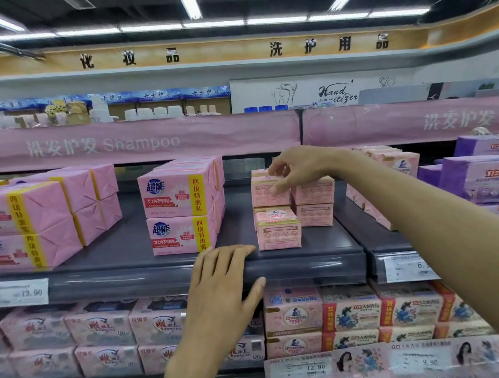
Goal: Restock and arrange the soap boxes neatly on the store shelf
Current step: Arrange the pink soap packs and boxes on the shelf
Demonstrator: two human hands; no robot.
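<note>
Gripping what seems the top soap box [267,191], right hand [295,168]; left hand [222,282] rests open on shelf [307,266].

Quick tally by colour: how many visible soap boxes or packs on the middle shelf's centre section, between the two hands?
Small pale-pink boxes, right hand on the top one: 5 visible
Large pink packs with yellow bands: 2 front-facing, more behind
Total: 7 visible

Right hand [292,168] pinching, left hand [222,282] flat
</note>
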